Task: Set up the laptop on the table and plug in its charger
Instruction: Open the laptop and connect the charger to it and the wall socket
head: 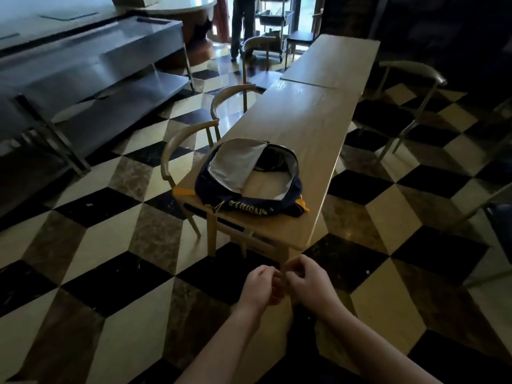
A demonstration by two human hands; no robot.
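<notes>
Inside, the open backpack (pixel 249 178) on the table (pixel 304 128) holds dark, unclear contents.

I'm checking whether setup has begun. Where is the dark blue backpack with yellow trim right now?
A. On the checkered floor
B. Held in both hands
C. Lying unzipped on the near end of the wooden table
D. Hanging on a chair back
C: the dark blue backpack with yellow trim lies open on the near end of the wooden table; no laptop is out.
</notes>
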